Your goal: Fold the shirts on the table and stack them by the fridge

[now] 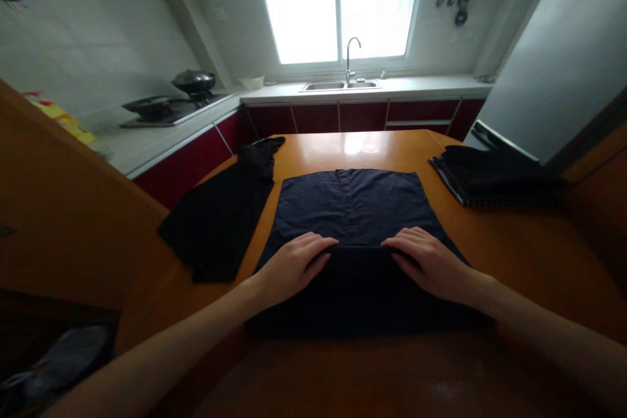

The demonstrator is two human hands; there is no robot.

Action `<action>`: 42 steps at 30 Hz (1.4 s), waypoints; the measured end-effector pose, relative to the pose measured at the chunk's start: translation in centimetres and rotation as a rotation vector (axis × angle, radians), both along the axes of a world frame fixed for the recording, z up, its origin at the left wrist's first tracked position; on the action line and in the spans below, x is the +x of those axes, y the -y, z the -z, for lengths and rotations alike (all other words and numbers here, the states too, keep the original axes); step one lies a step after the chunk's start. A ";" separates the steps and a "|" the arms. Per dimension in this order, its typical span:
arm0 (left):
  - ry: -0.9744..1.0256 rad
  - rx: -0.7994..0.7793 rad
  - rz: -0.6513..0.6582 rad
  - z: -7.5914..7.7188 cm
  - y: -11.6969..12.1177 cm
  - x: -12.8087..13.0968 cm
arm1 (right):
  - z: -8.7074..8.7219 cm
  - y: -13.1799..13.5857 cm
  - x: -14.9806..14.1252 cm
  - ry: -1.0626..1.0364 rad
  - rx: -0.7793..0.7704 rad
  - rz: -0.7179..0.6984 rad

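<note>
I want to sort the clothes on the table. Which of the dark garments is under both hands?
The navy garment in the middle, pressed by the left hand and right hand. The black garment and the folded pile lie untouched at the sides.

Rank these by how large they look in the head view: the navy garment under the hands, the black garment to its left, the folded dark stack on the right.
1. Navy garment.
2. Black garment.
3. Folded dark stack, though it lies farther off, so this is unsure.
</note>
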State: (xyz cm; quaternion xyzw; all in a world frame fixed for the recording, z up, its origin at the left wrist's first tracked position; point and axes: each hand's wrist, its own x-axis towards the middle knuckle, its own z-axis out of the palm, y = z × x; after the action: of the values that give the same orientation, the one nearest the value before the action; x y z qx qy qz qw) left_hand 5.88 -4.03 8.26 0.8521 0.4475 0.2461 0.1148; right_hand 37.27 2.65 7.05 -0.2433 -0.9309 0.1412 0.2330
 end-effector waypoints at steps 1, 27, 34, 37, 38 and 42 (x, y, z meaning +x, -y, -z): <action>0.029 -0.049 -0.012 -0.6 -0.8 -0.2 | -0.4 -0.6 -0.1 -0.015 -0.057 0.006; -0.392 0.031 -0.005 3.5 -3.6 5.2 | 1.4 -5.1 -5.4 0.264 0.191 0.389; -0.422 0.038 -0.027 5.4 -3.5 4.8 | 4.4 -0.2 -7.2 0.244 0.177 0.259; -0.402 0.061 -0.045 5.5 -3.4 4.2 | 5.7 -1.1 -5.7 0.276 0.112 0.289; -0.398 0.064 -0.052 5.5 -3.4 3.9 | 5.9 -1.7 -4.7 0.284 0.096 0.309; -0.410 0.045 -0.090 5.4 -3.0 2.4 | 6.1 -4.0 -0.1 0.345 0.041 0.428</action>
State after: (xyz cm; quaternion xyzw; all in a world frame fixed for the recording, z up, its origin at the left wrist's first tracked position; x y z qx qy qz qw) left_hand 8.24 -1.00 2.90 0.8659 0.4933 0.0825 -0.0089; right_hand 37.18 6.70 0.91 -0.4501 -0.8869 0.0262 0.1003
